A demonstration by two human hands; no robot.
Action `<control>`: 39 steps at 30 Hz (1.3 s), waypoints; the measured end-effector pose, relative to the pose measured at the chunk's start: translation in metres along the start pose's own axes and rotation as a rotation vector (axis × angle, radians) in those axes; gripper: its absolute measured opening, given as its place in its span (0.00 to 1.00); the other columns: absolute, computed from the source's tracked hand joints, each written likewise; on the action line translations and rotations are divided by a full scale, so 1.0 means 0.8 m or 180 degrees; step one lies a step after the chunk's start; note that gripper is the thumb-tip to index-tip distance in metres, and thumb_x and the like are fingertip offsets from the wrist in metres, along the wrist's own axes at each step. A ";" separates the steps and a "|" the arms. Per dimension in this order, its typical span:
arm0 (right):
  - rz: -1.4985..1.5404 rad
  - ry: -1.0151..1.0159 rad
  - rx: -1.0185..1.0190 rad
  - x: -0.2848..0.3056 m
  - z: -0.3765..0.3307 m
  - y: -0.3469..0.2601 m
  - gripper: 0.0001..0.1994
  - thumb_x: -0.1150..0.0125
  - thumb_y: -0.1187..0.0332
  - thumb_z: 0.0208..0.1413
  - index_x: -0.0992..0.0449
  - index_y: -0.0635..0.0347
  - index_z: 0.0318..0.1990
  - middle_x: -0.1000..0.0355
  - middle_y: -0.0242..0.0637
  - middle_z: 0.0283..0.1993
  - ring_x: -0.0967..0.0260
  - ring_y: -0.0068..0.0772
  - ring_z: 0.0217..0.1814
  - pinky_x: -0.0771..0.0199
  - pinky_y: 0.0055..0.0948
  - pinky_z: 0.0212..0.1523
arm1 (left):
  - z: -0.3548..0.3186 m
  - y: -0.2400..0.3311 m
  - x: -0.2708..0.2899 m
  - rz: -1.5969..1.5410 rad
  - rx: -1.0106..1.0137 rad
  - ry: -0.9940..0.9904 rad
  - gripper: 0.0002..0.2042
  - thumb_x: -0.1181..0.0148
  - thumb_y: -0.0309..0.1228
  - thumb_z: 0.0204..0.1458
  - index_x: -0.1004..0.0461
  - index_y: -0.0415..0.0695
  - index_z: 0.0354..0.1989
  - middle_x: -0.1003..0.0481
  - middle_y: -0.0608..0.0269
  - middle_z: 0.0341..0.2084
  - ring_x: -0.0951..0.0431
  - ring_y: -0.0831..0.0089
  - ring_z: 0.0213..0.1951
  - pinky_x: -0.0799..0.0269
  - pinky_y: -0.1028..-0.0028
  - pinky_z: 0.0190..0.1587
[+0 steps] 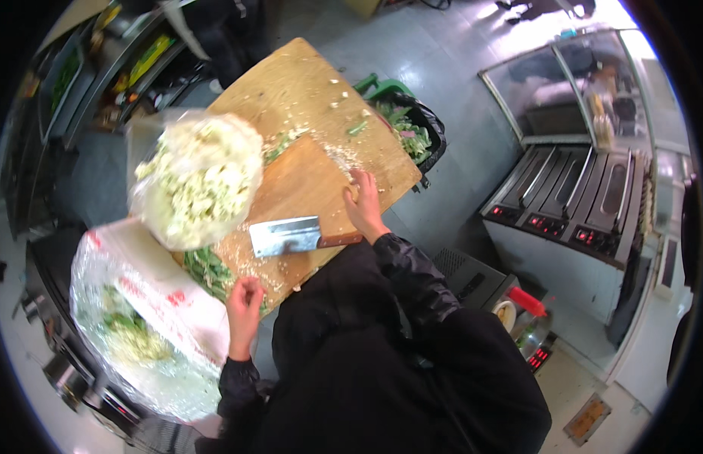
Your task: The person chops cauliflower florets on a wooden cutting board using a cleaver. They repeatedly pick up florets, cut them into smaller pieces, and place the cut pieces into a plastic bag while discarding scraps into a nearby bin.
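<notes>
My right hand (364, 206) is over the near right part of a wooden cutting board (302, 181), fingers loosely bent and apart, with nothing visible in them. Just below it lies a cleaver (285, 235), blade flat and pointing left, its wooden handle near my wrist. My left hand (244, 312) is at the near left table edge, fingers curled in; whatever they may hold is hidden. Beside it sit trimmed green leaves (206, 271). A clear plastic bag (249, 198) full of cut pale florets, apparently cauliflower, stands left of the board.
White crumbs and leaf scraps litter the wooden tabletop (306, 83). At the near left is a large plastic-lined bag (166, 303) with leafy vegetables inside. A lined green bin (412, 125) with trimmings stands beyond the right edge. Cooking equipment (567, 193) stands right; a person (223, 34) is beyond the table.
</notes>
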State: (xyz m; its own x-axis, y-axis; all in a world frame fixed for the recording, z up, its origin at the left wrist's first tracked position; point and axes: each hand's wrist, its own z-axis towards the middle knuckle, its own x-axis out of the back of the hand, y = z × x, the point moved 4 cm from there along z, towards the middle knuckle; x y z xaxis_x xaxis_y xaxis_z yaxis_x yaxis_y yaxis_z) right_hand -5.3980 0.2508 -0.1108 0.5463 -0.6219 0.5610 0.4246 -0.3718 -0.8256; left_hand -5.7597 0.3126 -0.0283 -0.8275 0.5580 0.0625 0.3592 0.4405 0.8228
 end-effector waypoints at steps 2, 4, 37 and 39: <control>0.0020 0.0011 -0.0562 0.039 0.006 0.081 0.17 0.39 0.78 0.55 0.28 0.66 0.53 0.29 0.47 0.45 0.27 0.46 0.44 0.25 0.40 0.47 | -0.006 -0.022 -0.027 0.0279 0.0342 0.0145 0.09 0.42 0.23 0.62 0.27 0.39 0.49 0.22 0.64 0.33 0.23 0.79 0.37 0.29 0.79 0.44; 0.0370 0.0229 -0.0959 0.081 0.023 0.158 0.14 0.40 0.77 0.58 0.27 0.65 0.51 0.28 0.46 0.43 0.25 0.42 0.42 0.24 0.37 0.43 | 0.004 -0.027 -0.074 0.0217 0.0506 0.0201 0.09 0.43 0.22 0.62 0.27 0.39 0.49 0.22 0.64 0.32 0.22 0.77 0.37 0.28 0.78 0.45; -0.1418 0.0400 0.0596 0.180 0.385 0.603 0.22 0.29 0.56 0.46 0.21 0.53 0.48 0.22 0.41 0.46 0.25 0.47 0.50 0.23 0.48 0.44 | 0.796 -0.013 -0.518 0.4620 0.1097 0.0590 0.19 0.37 0.30 0.53 0.25 0.40 0.54 0.24 0.44 0.56 0.24 0.44 0.59 0.26 0.56 0.60; -0.0944 -0.1054 -0.1074 0.178 0.396 0.656 0.18 0.32 0.56 0.51 0.21 0.57 0.44 0.20 0.44 0.45 0.23 0.54 0.46 0.23 0.46 0.44 | 0.793 -0.003 -0.522 0.5222 0.0822 0.0397 0.14 0.39 0.29 0.55 0.19 0.42 0.49 0.22 0.48 0.55 0.23 0.47 0.58 0.25 0.56 0.59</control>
State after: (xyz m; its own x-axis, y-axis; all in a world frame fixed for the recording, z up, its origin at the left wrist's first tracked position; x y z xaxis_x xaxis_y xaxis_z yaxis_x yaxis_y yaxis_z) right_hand -4.8687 0.1857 -0.4448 0.6594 -0.2274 0.7166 0.3698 -0.7317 -0.5725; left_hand -5.1415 0.5246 -0.4149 0.4532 0.4646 0.7608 0.8707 -0.4136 -0.2661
